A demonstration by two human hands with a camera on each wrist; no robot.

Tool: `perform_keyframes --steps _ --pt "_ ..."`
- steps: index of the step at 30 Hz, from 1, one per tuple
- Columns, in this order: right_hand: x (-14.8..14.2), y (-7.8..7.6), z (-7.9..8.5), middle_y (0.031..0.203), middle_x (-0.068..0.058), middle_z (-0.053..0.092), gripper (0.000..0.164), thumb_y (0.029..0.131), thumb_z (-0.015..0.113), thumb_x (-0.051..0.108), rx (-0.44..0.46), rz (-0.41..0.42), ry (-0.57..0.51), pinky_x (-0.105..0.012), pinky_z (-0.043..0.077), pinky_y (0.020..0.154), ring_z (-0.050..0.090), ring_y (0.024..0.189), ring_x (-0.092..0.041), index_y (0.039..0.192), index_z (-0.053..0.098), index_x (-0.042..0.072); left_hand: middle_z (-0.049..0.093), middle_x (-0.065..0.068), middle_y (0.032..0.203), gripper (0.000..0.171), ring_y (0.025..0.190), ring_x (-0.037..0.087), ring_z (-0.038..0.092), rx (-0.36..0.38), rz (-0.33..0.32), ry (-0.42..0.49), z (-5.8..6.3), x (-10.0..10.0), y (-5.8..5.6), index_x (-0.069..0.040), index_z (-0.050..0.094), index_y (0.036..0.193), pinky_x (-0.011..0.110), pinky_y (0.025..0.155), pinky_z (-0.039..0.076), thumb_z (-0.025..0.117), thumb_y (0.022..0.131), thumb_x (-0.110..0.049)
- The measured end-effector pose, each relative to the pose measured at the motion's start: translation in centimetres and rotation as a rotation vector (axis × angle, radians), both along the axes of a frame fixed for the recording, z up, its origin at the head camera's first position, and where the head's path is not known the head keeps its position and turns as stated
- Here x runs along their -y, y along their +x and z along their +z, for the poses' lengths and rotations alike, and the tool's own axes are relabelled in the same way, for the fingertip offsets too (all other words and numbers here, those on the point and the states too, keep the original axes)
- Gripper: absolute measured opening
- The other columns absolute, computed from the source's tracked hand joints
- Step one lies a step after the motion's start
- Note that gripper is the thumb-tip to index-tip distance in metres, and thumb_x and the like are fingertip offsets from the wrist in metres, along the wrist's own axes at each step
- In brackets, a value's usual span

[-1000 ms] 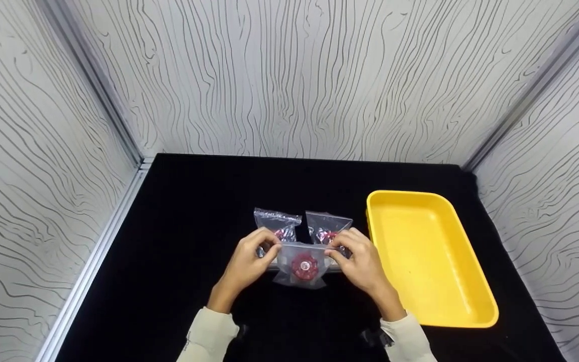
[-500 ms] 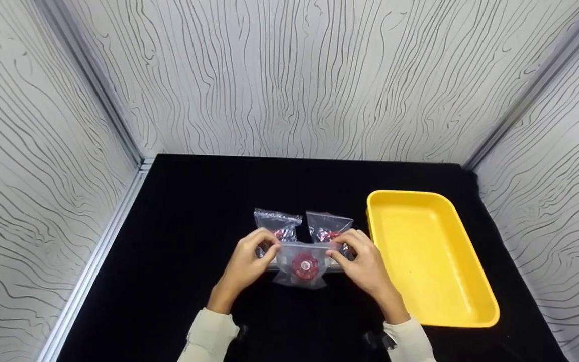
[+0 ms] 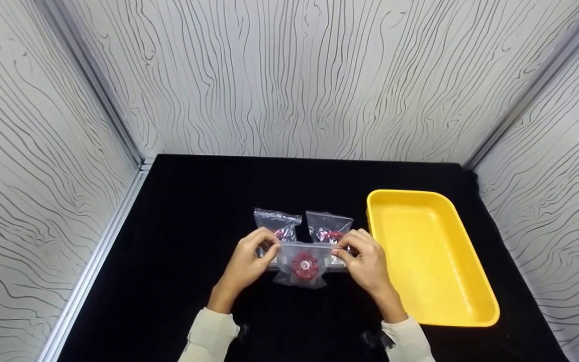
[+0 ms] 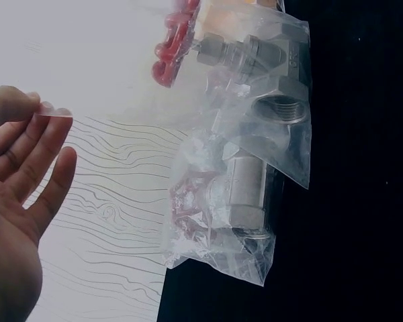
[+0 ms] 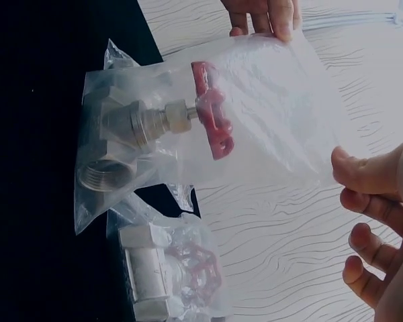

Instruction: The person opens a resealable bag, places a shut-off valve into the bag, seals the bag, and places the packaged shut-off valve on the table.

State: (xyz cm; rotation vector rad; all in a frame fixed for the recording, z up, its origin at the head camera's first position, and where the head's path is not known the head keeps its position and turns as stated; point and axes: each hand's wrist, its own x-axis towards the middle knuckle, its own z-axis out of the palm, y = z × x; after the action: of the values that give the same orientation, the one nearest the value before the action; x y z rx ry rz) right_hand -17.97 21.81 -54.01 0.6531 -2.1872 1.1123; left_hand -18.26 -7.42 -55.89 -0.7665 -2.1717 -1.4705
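Between my hands a clear plastic bag [image 3: 314, 251] stands upright, holding a metal valve [image 5: 131, 127] with a red handwheel [image 3: 304, 266]. My left hand [image 3: 249, 259] pinches the bag's upper left corner between thumb and forefinger. At the upper right corner, my right hand [image 3: 370, 261] pinches the edge with thumb and forefinger; its other fingers are loosely bent in the right wrist view. The bag's top edge is stretched straight between them. Just behind lie two more bagged valves, one in the left bag [image 3: 277, 221] and one in the right bag [image 3: 328, 223], partly hidden by the hands.
A yellow tray [image 3: 422, 261] lies to the right, close beside my right hand. Everything rests on a black cloth-like surface [image 3: 209, 196]. Pale wood-grain panels [image 3: 289, 80] enclose the back and both sides.
My right thumb and forefinger have slid slightly to the right along the bag's top edge. The left hand and the bagged valve have stayed in place.
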Motion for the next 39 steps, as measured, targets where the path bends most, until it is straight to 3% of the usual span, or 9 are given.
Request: perform_keyframes --steps 7,14,20,27,32,39 --pt "0.1 -0.1 -0.2 0.078 0.009 0.067 0.028 0.073 0.093 -0.002 0.031 -0.023 -0.008 -0.019 0.039 0.065 0.054 0.071 -0.014 0.078 0.073 0.017 0.07 -0.001 0.091 0.011 0.078 0.006 0.062 -0.008 0.004 -0.012 0.0 0.2 0.0 -0.01 0.071 0.094 0.03 0.065 0.059 0.077 0.096 -0.001" --pt "0.4 0.3 -1.2 0.092 0.002 0.069 0.02 0.084 0.089 0.006 0.178 0.005 -0.053 -0.019 0.046 0.067 0.059 0.076 -0.014 0.096 0.074 0.012 0.071 -0.001 0.092 0.011 0.077 0.01 0.062 -0.003 0.001 0.014 -0.1 0.2 -0.1 -0.012 0.072 0.095 0.038 0.064 0.059 0.076 0.096 -0.001" --pt "0.8 0.7 -2.9 0.118 -0.001 0.073 0.039 0.087 0.088 0.013 0.338 0.074 -0.067 -0.037 0.059 0.081 0.067 0.095 -0.014 0.122 0.073 0.01 0.07 -0.002 0.093 0.01 0.077 0.007 0.061 0.047 -0.004 0.021 -0.1 0.3 0.0 -0.013 0.072 0.096 0.038 0.064 0.059 0.076 0.097 -0.004" --pt "1.5 1.4 -5.5 0.129 -0.002 0.072 0.054 0.085 0.09 0.02 0.481 0.128 -0.04 -0.038 0.058 0.099 0.067 0.11 -0.013 0.134 0.068 0.014 0.07 0.0 0.094 0.007 0.081 0.007 0.063 0.057 -0.012 0.025 -0.2 0.3 0.0 -0.011 0.072 0.098 0.031 0.066 0.058 0.074 0.099 -0.005" --pt "1.8 2.2 -6.4 0.128 -0.001 0.074 0.057 0.085 0.091 0.026 0.569 0.098 -0.027 -0.039 0.053 0.109 0.066 0.116 -0.012 0.135 0.067 0.015 0.071 0.004 0.1 0.013 0.085 0.009 0.065 0.125 -0.037 0.04 -0.4 0.3 0.3 -0.007 0.072 0.11 0.034 0.069 0.06 0.076 0.097 -0.005" --pt "2.1 2.1 -6.9 0.138 -0.002 0.073 0.05 0.09 0.086 0.017 0.511 0.148 -0.049 -0.031 0.049 0.112 0.066 0.126 -0.017 0.137 0.069 0.017 0.07 0.013 0.116 0.04 0.097 0.028 0.071 0.287 -0.108 0.045 -1.7 -0.2 1.1 -0.005 0.065 0.13 0.043 0.085 0.065 0.081 0.095 -0.014"
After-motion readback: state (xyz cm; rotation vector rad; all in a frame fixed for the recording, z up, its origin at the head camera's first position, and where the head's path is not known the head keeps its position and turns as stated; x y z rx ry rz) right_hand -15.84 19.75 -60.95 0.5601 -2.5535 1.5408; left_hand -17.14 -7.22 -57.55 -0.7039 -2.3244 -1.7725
